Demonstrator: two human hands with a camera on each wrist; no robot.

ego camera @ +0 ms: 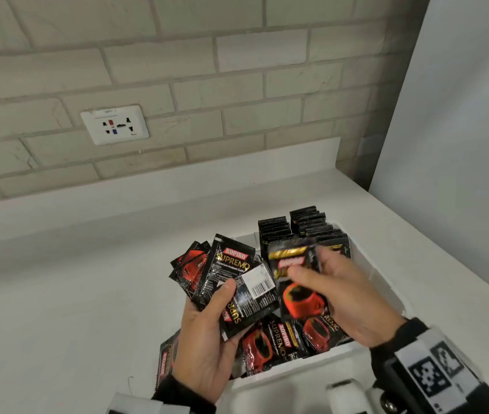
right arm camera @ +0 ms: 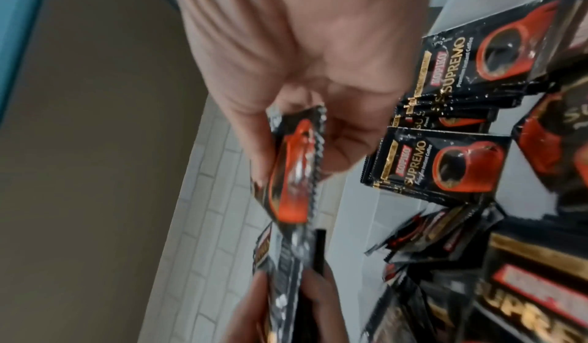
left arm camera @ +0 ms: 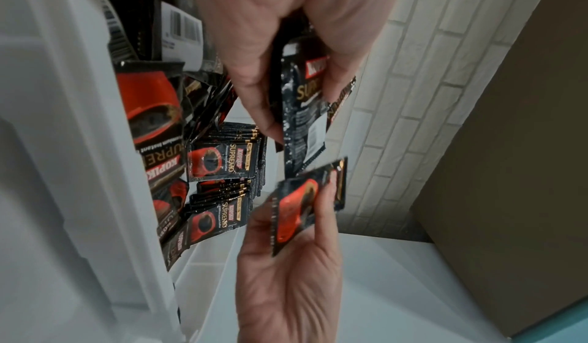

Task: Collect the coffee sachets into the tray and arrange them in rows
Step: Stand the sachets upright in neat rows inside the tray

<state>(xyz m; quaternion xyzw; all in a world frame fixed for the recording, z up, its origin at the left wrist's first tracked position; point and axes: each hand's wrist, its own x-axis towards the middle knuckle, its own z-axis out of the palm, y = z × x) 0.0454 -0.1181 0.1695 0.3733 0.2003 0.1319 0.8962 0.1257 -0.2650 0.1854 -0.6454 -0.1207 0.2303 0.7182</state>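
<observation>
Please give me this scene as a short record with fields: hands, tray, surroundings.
left hand: left hand grips a fanned bunch of sachets
right hand: right hand pinches a single sachet
tray: white tray holds upright rows at the far end, loose sachets at the near end
surroundings: white counter, wall socket

Evenly and softly lit, with only faint shadows on the white surface [ego camera: 88,294]. Glare speckling the glossy sachets [right arm camera: 445,162]. Motion blur across the right hand [ego camera: 347,294] and its sachet [left arm camera: 305,207]. Strong bending at the edges of both wrist views; nearest skin out of focus.
</observation>
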